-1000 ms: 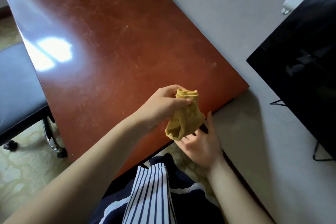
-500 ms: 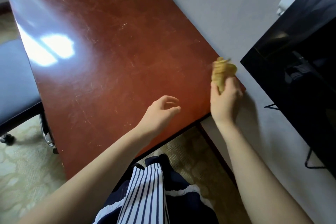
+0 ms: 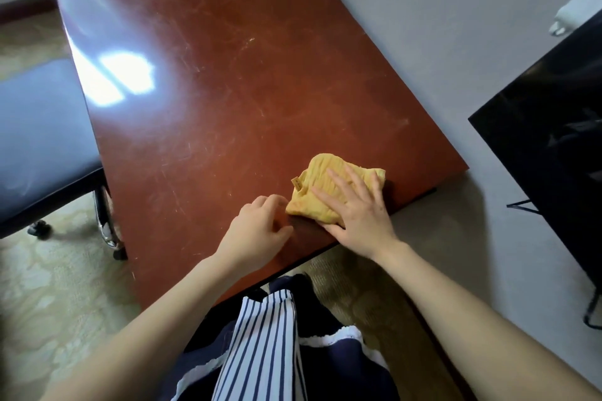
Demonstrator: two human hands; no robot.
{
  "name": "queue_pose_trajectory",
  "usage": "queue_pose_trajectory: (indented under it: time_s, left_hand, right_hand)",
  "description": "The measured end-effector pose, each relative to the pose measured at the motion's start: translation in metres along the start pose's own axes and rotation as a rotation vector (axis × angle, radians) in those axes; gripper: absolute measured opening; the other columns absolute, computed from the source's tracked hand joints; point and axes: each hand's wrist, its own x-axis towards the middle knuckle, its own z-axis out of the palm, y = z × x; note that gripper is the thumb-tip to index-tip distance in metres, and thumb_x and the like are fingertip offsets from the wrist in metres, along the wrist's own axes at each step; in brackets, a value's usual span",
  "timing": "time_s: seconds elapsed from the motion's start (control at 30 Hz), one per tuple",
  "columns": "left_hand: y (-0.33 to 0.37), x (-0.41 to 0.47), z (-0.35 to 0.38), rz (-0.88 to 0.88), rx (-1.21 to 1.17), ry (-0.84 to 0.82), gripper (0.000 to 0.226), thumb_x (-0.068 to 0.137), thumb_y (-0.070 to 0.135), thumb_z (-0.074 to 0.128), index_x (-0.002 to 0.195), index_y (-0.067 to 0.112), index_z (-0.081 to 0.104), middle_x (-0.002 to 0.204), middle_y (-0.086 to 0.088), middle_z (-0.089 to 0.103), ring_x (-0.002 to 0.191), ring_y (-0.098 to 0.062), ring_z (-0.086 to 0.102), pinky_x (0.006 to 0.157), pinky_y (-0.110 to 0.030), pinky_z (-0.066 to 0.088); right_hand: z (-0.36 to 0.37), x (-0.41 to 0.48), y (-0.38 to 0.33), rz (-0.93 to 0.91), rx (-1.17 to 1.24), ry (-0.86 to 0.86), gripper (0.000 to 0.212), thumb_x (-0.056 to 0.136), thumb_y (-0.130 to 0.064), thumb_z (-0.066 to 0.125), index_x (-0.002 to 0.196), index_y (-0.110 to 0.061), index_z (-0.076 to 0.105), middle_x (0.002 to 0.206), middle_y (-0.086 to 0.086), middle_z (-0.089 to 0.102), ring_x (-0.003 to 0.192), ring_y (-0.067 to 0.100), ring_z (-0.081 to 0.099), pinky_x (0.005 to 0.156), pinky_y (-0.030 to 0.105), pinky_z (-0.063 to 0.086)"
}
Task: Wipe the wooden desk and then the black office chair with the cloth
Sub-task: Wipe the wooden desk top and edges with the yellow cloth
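The folded yellow cloth (image 3: 321,174) lies flat on the desk (image 3: 228,75) near its near right corner. Its long axis runs from near-left to far-right. The right hand (image 3: 358,210) presses it with straight, spread fingers. The left hand (image 3: 257,231) rests just beside it, loosely curled and holding nothing. The chair (image 3: 42,140) stands left of the desk.

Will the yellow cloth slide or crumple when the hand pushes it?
Probably floppy: the cloth lies in soft wrinkled folds. It should slide easily, since the desk looks glossy and the right hand presses it flat. Pushed by one edge, it may bunch.
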Motion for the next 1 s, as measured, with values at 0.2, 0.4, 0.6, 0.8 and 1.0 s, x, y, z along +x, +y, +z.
queue_pose_trajectory:
  time_s: [0.2,0.4,0.6,0.8,1.0]
  left_hand:
    - [-0.003,-0.003,0.003,0.038,0.097,-0.047,0.044,0.090,0.030,0.056,0.131,0.021,0.044,0.133,-0.001,0.045,0.119,-0.024,0.041,0.100,-0.036,0.037]
    - [-0.003,-0.007,0.008,0.077,0.097,-0.019,0.052,0.089,0.027,0.056,0.137,0.021,0.037,0.146,0.000,0.029,0.129,-0.026,0.034,0.105,-0.034,0.031]
    - [-0.008,-0.005,0.013,0.111,0.197,0.006,0.060,0.087,0.032,0.058,0.140,0.024,0.031,0.152,0.001,0.019,0.133,-0.024,0.026,0.107,-0.034,0.025]
    - [-0.026,-0.004,0.013,0.070,0.266,0.018,0.065,0.086,0.033,0.058,0.143,0.022,0.029,0.154,-0.001,0.016,0.138,-0.022,0.016,0.110,-0.036,0.019]
    - [-0.037,-0.004,0.012,0.079,0.194,0.138,0.056,0.084,0.014,0.057,0.138,0.013,0.041,0.149,-0.008,0.031,0.138,-0.026,0.019,0.113,-0.038,0.020]
  right_hand:
    - [0.000,0.006,0.046,0.176,0.079,0.026,0.062,0.082,-0.029,0.066,0.138,-0.039,0.043,0.150,-0.001,0.037,0.141,0.026,0.025,0.115,0.052,0.010]
    - [-0.009,0.035,0.114,0.702,0.027,0.036,0.053,0.095,-0.049,0.040,0.145,-0.044,0.024,0.158,-0.005,0.017,0.145,0.021,0.007,0.117,0.045,0.004]
    - [-0.010,0.075,0.098,0.850,0.121,-0.062,0.052,0.097,-0.056,0.022,0.147,-0.045,0.011,0.160,-0.004,0.002,0.146,0.026,-0.007,0.114,0.054,-0.007]
    - [0.007,0.048,0.008,0.452,0.059,-0.009,0.052,0.094,-0.053,0.036,0.144,-0.048,0.021,0.158,-0.005,0.014,0.146,0.027,0.004,0.114,0.053,-0.001]
    - [0.018,-0.028,-0.031,0.123,0.129,0.066,0.073,0.070,-0.023,0.078,0.136,-0.034,0.047,0.145,0.001,0.044,0.137,0.031,0.034,0.112,0.058,0.016]
